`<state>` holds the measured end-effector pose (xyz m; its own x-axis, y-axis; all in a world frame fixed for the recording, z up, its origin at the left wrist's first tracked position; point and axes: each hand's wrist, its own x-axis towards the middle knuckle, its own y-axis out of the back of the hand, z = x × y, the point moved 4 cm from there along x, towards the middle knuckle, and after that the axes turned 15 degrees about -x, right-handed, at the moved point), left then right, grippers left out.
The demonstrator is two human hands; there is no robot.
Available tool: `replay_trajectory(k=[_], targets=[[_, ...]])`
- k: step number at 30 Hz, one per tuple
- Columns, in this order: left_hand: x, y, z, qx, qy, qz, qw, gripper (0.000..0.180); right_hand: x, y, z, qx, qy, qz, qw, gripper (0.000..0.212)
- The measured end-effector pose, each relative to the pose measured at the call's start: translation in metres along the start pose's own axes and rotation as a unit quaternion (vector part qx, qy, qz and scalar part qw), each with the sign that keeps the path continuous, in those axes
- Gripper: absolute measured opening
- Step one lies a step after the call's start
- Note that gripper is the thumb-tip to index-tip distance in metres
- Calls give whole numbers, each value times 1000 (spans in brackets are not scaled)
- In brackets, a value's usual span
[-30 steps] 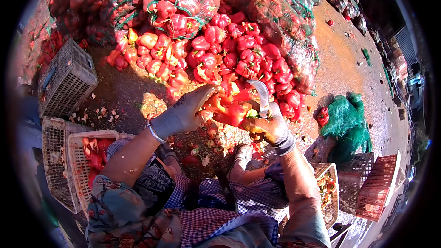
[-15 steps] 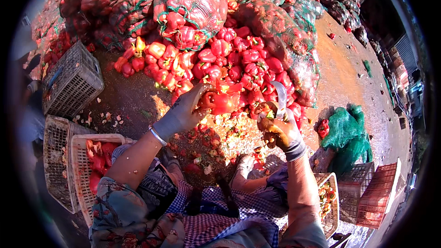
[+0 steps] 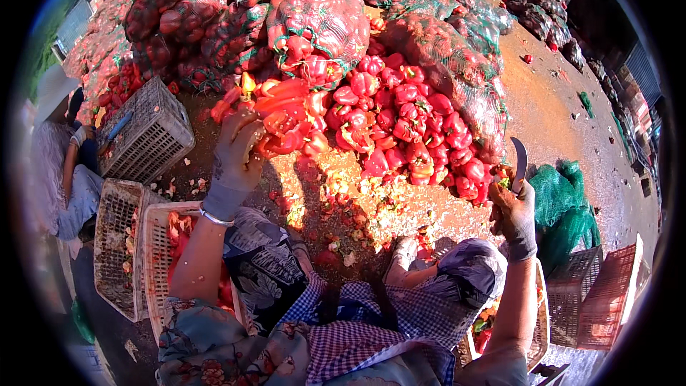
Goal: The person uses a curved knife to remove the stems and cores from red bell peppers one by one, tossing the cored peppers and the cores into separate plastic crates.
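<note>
My left hand (image 3: 238,157), in a stained grey glove with a bracelet at the wrist, is raised on the left with its fingers curled against a glossy red pepper (image 3: 282,116) that looks cut open. Part of that pepper overlaps others behind it. On the right, my right hand (image 3: 513,216), gloved too, grips a small curved knife (image 3: 519,161), blade upward. A bit of green and red pepper, seemingly a core (image 3: 504,177), shows beside the knife's base. Between and beyond my hands lies a heap of whole red peppers (image 3: 411,111).
Net sacks of peppers (image 3: 318,18) stand behind the heap. To my left are a crate with red pepper pieces (image 3: 153,257), an upturned crate (image 3: 146,129) and another person (image 3: 57,150). Crates (image 3: 607,300) and green netting (image 3: 561,207) lie right. Scraps (image 3: 343,200) litter the ground.
My left hand has moved left with the red pepper, away from the heap's middle. My right hand has swung right and slightly down with the knife. The view has shifted left.
</note>
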<state>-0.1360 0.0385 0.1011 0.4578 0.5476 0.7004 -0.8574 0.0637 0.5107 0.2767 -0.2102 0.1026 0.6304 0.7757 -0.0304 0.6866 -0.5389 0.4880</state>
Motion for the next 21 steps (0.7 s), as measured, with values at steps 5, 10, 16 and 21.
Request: replay_trajectory(k=[5,10,16,21], targets=[[-115,109,-51,224,68,-7,972,58,-71,99,102,-54,-64,83,993,23],[-236,174,-70,264,387,-132,874,61,-184,170,188,-407,-275,172,854,30],[-211,154,-146,181,345,-82,918,51,-177,204,227,-518,-245,176,800,24],[-31,-7,-147,50,257,-139,955,36,-44,99,104,-3,-117,194,974,23]])
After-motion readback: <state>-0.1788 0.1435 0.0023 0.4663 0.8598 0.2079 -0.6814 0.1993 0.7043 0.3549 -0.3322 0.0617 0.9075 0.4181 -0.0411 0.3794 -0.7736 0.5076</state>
